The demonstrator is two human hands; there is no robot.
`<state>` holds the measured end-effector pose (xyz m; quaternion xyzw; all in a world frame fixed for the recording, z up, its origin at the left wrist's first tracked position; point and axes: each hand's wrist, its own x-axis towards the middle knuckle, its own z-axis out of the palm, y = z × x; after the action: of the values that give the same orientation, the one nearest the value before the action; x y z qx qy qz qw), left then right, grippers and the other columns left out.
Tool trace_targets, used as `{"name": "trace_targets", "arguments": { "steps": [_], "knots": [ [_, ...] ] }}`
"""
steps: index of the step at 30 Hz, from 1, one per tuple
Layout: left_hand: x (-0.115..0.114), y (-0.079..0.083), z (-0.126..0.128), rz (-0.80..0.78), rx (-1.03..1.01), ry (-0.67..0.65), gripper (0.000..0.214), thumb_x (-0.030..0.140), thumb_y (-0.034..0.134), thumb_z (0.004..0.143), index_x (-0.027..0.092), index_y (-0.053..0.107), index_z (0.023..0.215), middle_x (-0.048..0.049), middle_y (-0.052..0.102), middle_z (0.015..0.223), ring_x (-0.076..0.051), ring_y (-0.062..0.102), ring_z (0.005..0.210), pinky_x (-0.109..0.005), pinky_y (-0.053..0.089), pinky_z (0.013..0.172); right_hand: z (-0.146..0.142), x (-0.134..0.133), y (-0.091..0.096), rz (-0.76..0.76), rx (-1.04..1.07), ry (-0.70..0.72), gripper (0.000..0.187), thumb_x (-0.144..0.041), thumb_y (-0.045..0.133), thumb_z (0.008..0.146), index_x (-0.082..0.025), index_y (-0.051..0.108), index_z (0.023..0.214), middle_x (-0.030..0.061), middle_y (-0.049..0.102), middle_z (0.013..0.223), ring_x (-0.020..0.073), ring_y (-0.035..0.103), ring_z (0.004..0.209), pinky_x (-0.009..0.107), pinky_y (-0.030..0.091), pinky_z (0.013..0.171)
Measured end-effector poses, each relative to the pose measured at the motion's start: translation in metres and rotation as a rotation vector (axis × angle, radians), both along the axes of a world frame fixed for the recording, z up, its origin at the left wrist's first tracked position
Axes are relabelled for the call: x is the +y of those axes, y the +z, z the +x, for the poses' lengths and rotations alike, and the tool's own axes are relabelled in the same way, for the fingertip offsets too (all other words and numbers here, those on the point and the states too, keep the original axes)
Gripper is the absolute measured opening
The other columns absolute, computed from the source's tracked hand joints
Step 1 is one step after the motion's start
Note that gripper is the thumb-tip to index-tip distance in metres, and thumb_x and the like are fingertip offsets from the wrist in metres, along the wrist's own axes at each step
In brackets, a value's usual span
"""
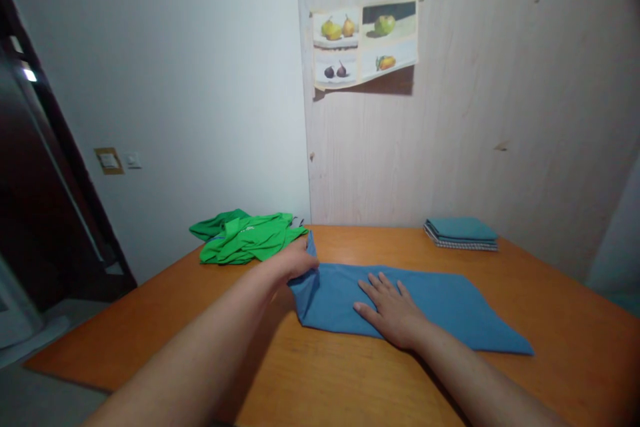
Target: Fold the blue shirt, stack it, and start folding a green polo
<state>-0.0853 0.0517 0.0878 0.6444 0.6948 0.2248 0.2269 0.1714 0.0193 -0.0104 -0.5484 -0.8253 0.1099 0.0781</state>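
A blue cloth (440, 300) lies in a long flat band across the middle of the table, its right end slanting to a point near the front. My left hand (300, 259) is closed on the cloth's left end and holds that part raised and bent over; the fingertips are partly hidden. My right hand (387, 307) lies flat on the middle of the cloth with its fingers spread.
A rumpled green garment (250, 237) is heaped at the table's back left. Folded cloths (463, 230), teal over checked, are stacked at the back right. The orange-brown table (300, 373) meets a wall bearing a fruit poster (367, 43).
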Motion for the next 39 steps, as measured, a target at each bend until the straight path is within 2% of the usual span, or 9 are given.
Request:
{"name": "trace_targets", "arguments": {
  "steps": [4,11,16,24,27,29,33,36,39],
  "knots": [
    [0.003,-0.004,0.030,-0.012,0.053,-0.080,0.032,0.020,0.070,0.063,0.020,0.064,0.094,-0.0034,0.072,0.082,-0.020,0.067,0.071,-0.024,0.046,0.055,0.000,-0.001,0.002,0.011,0.005,0.007,0.088,-0.082,0.015,0.088,-0.028,0.030,0.156,0.0084,0.017,0.165,0.0330,0.005,0.152,0.059,0.002,0.119],
    [0.002,-0.034,0.063,-0.042,0.137,-0.106,0.020,0.019,0.071,0.060,0.020,0.062,0.078,-0.0051,0.069,0.075,-0.024,0.066,0.076,-0.027,0.045,0.061,-0.002,-0.004,0.007,-0.003,0.003,0.006,0.084,-0.078,0.017,0.091,-0.028,0.028,0.157,0.0075,0.016,0.166,0.0322,0.004,0.153,0.058,0.001,0.119],
    [0.004,-0.044,0.066,-0.052,0.138,-0.119,0.017,0.019,0.072,0.061,0.021,0.058,0.071,-0.0032,0.066,0.071,-0.023,0.064,0.077,-0.026,0.044,0.061,-0.001,-0.005,0.007,0.000,0.011,0.016,0.085,-0.079,0.017,0.090,-0.027,0.028,0.157,0.0082,0.016,0.166,0.0330,0.004,0.152,0.058,0.001,0.119],
    [0.009,-0.049,0.066,-0.051,0.033,-0.085,0.019,0.021,0.073,0.067,0.019,0.056,0.076,-0.0027,0.065,0.070,-0.019,0.062,0.066,-0.024,0.040,0.053,-0.001,-0.004,0.007,-0.001,0.016,0.011,0.085,-0.079,0.017,0.090,-0.027,0.029,0.156,0.0085,0.016,0.166,0.0324,0.003,0.153,0.058,0.000,0.119],
    [0.010,-0.051,0.065,-0.054,-0.045,-0.097,0.019,0.032,0.069,0.077,0.018,0.056,0.078,-0.0026,0.065,0.068,-0.016,0.061,0.057,-0.024,0.041,0.049,-0.001,-0.003,0.006,-0.002,0.003,0.012,0.085,-0.078,0.017,0.091,-0.026,0.030,0.156,0.0090,0.016,0.166,0.0323,0.003,0.153,0.058,0.000,0.119],
    [0.013,-0.051,0.062,-0.029,-0.094,-0.090,0.022,0.039,0.057,0.089,0.018,0.056,0.081,-0.0029,0.066,0.069,-0.014,0.061,0.053,-0.023,0.043,0.049,-0.001,-0.003,0.005,0.009,-0.001,0.012,0.084,-0.076,0.017,0.091,-0.023,0.033,0.155,0.0099,0.016,0.166,0.0324,0.004,0.153,0.058,0.001,0.119],
    [0.019,-0.048,0.050,0.143,-0.112,-0.019,0.027,0.037,0.038,0.099,0.019,0.054,0.085,-0.0055,0.068,0.083,-0.014,0.066,0.070,-0.022,0.048,0.060,-0.001,-0.003,0.005,0.012,-0.009,0.014,0.085,-0.076,0.018,0.091,-0.021,0.036,0.154,0.0104,0.017,0.165,0.0332,0.004,0.152,0.058,0.001,0.119],
    [0.014,-0.048,0.043,0.271,-0.065,-0.037,0.026,0.034,0.043,0.097,0.020,0.057,0.081,-0.0079,0.069,0.091,-0.020,0.066,0.094,-0.026,0.050,0.077,-0.001,-0.003,0.005,0.009,-0.013,0.012,0.085,-0.076,0.018,0.092,-0.021,0.035,0.154,0.0107,0.018,0.165,0.0334,0.004,0.152,0.059,0.002,0.119],
    [0.001,-0.056,0.046,0.313,-0.024,-0.152,0.025,0.031,0.046,0.095,0.021,0.066,0.086,-0.0082,0.072,0.099,-0.022,0.063,0.106,-0.030,0.047,0.092,-0.001,-0.004,0.005,0.011,-0.011,0.013,0.084,-0.075,0.018,0.092,-0.022,0.035,0.154,0.0099,0.017,0.165,0.0326,0.004,0.153,0.058,0.001,0.119]
  ]
}}
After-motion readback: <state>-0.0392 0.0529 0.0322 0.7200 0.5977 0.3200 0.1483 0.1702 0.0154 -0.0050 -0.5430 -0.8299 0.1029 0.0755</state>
